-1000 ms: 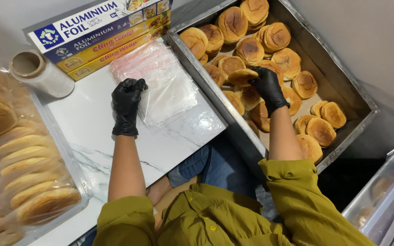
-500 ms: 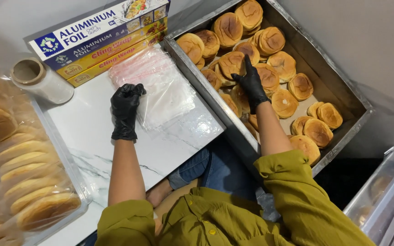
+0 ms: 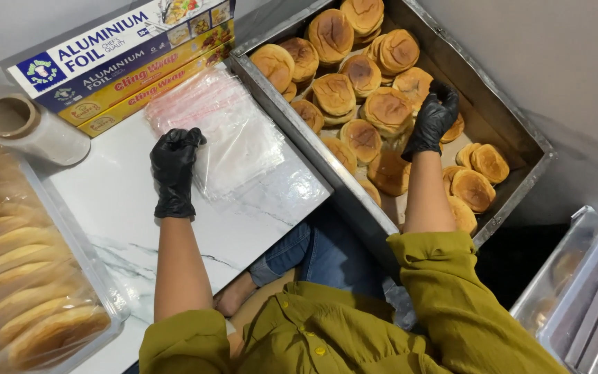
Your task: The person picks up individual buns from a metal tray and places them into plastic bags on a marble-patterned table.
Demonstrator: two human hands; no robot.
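My left hand (image 3: 173,170), in a black glove, rests on the white marble counter (image 3: 119,215). Its fingers are curled onto the near-left edge of a stack of clear plastic bags (image 3: 233,131). My right hand (image 3: 432,119), also gloved in black, reaches into a deep metal tray (image 3: 513,131) filled with several browned round buns (image 3: 333,93). Its fingers are curled around the edge of one bun (image 3: 457,129) near the tray's right side, and the glove hides most of that bun.
Long boxes of foil and cling wrap (image 3: 115,66) lie at the back of the counter, with a roll of clear film (image 3: 32,130) beside them. A clear container of buns (image 3: 29,291) stands at the left. Stacked metal trays (image 3: 583,291) sit at the lower right.
My right hand has moved from the buns in the middle of the tray to one nearer its right wall. My left hand has stayed at the edge of the bags.
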